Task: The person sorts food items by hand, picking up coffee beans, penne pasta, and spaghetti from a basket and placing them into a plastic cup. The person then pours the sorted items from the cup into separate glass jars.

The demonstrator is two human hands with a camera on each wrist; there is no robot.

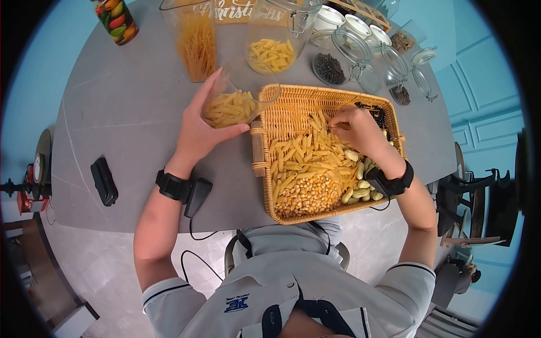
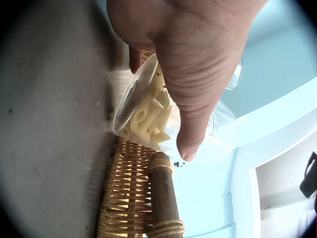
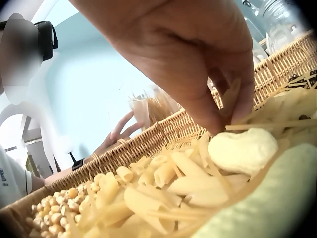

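The left hand (image 1: 198, 127) grips a clear container (image 1: 243, 84) partly filled with penne (image 1: 230, 108), tilted beside the wicker basket (image 1: 257, 141). In the left wrist view, penne (image 2: 148, 116) lies inside it near the basket's wooden handle (image 2: 162, 193). Over the basket's upper right part, the right hand (image 1: 360, 130) pinches a piece of penne (image 3: 231, 98) between thumb and fingers. Below those fingertips are a peanut (image 3: 242, 149) and loose penne (image 3: 190, 181). The basket also holds corn kernels (image 1: 309, 194), more peanuts (image 1: 360, 193) and dark beans (image 1: 378, 116).
Behind the basket stand a jar of penne (image 1: 271, 53), a container of spaghetti (image 1: 197, 50) and open jars with dark contents (image 1: 328, 69). White lidded jars (image 1: 356, 25) are at the back. A black case (image 1: 104, 181) lies on the grey table (image 1: 129, 163) at left.
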